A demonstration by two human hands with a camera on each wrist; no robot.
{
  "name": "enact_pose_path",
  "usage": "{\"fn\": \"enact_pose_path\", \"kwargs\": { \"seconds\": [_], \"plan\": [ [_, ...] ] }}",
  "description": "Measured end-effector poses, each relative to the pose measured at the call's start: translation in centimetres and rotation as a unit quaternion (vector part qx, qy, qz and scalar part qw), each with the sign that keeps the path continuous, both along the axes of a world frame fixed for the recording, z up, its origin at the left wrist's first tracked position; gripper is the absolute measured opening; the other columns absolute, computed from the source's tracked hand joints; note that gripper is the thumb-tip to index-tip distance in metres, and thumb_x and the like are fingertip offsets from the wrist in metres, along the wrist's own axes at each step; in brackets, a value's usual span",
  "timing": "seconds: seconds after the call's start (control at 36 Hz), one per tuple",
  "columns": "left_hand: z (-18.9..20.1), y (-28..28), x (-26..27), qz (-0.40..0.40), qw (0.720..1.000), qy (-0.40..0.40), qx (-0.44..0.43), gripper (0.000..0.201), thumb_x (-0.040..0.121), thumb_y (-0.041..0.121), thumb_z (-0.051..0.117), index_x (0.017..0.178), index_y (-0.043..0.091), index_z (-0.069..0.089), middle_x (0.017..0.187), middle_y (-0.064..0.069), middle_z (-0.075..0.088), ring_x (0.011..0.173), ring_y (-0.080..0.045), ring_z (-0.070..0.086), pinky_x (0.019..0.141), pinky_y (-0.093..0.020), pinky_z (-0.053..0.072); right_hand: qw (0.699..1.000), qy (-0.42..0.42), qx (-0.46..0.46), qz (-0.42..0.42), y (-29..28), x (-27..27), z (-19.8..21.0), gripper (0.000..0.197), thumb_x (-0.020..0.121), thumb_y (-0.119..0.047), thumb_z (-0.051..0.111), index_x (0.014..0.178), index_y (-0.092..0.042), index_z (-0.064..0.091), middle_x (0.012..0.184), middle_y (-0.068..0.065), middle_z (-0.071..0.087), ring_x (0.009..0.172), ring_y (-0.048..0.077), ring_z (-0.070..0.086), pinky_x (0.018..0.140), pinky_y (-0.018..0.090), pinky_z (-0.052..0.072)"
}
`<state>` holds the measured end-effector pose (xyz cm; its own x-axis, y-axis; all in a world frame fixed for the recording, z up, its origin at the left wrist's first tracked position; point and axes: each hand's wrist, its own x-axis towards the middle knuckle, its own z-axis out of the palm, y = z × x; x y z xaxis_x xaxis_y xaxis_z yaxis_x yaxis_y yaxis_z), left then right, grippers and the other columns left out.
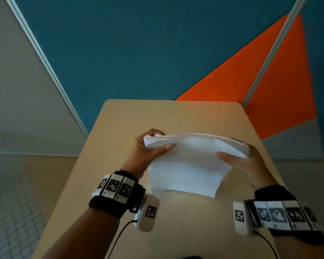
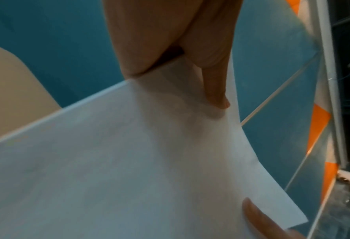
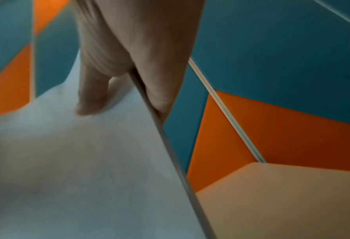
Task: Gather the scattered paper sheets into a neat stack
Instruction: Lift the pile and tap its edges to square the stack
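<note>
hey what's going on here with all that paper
A person is holding a stack of white paper upright over a tan table, one side in each hand. The left hand grips the left side and the right hand the right, thumbs on the near face. The bottom edge is at or just above the tabletop; contact can't be judged. The top edges are a little fanned, so the stack isn't squared yet. No loose sheets show on the table.
</note>
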<state>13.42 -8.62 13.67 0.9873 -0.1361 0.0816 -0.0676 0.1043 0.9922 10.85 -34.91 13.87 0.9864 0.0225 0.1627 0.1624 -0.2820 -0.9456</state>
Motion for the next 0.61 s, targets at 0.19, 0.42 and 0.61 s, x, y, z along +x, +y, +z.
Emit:
{"fn": "enact_pose_path", "kwargs": {
  "seconds": [0.19,0.42,0.61],
  "plan": [
    [-3.3,0.4,-0.1,-0.015,0.993,0.088,0.08,0.059,0.048,0.029,0.081,0.105,0.027,0.064,0.116,-0.014,0.068,0.109,-0.028,0.064,0.095,-0.05,0.051,0.989,0.145,0.013,-0.019,-0.2,-0.3,-3.0,0.041,0.071,-0.004,0.076,0.11,-0.007,0.065,0.092,-0.013,0.064,0.071,-0.022,0.061,0.062,-0.005,0.044],
    [-7.5,0.2,-0.2,0.023,0.974,0.093,0.205,0.046,0.072,0.027,0.072,0.113,0.019,0.055,0.101,0.001,0.063,0.093,-0.018,0.059,0.081,-0.028,0.044,0.976,0.209,-0.048,-0.043,0.1,-0.1,-6.2,0.018,0.075,-0.003,0.073,0.074,-0.016,0.061,0.065,-0.014,0.068,0.08,0.007,0.067,0.057,0.003,0.044],
    [-10.6,-0.1,-1.3,0.045,0.952,0.115,0.28,0.04,0.091,0.018,0.053,0.129,0.007,0.045,0.122,-0.014,0.061,0.112,-0.027,0.058,0.09,-0.03,0.043,0.958,0.257,-0.123,-0.036,0.9,-0.4,-10.1,0.038,0.083,-0.016,0.067,0.117,-0.002,0.061,0.12,0.017,0.066,0.111,0.03,0.061,0.093,0.035,0.047]
  ]
}}
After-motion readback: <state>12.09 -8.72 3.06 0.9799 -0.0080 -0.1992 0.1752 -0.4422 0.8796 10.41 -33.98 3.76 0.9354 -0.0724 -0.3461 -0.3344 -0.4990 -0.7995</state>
